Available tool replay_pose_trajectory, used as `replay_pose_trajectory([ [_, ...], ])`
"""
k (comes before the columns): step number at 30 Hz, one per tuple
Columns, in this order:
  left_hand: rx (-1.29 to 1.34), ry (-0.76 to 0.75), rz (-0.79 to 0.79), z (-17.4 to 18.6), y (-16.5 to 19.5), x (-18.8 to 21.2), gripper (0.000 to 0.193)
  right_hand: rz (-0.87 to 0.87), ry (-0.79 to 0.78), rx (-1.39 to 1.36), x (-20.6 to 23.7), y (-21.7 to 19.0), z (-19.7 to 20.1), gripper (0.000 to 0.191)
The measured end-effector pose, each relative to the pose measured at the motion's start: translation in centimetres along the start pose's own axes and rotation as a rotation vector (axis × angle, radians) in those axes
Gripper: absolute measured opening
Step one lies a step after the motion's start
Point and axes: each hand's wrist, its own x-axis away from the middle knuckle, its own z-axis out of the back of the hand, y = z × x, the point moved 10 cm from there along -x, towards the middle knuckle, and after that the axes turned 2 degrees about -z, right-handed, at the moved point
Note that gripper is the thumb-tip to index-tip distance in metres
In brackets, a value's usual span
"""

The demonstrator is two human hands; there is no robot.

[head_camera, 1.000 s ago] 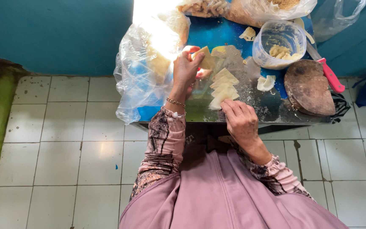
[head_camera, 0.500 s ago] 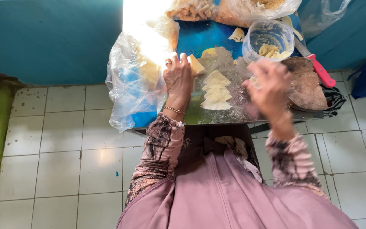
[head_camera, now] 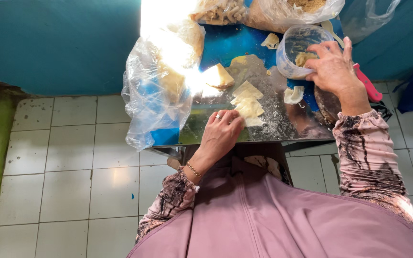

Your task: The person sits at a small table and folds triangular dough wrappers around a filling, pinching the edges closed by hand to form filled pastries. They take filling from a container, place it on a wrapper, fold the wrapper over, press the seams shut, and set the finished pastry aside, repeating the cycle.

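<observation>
Left hand flat, holding nothing, on near pale square dough wrappers, all unfilled. Right hand curled into far-right clear plastic tub of filling; grip unclear. One folded pastry done.

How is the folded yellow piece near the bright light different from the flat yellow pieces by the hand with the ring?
The folded piece is closed up and puffy; the flat pieces lie open and thin. The folded piece sits alone beside the clear plastic bag; the flat pieces overlap in a row. The left hand touches the flat pieces at the near end of the row, while nothing touches the folded piece. Both are pale yellow and lie on the shiny table.
</observation>
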Motion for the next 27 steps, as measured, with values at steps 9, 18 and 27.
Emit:
replay_pose_trajectory([
  [9, -0.036, 0.034, -0.030, 1.0, 0.6, 0.1, 0.011, -0.001, 0.007, -0.352, -0.2, 0.4, 1.0, 0.042],
  [18, -0.040, 0.027, -0.029, 0.9, 0.6, 0.1, 0.012, 0.077, 0.175, 0.012, 0.9, -2.3, 5.3, 0.021],
  [27, -0.060, 0.038, -0.034, 0.9, 0.7, 0.1, 0.013, 0.097, 0.239, -0.014, 1.6, -2.3, 6.3, 0.021],
])
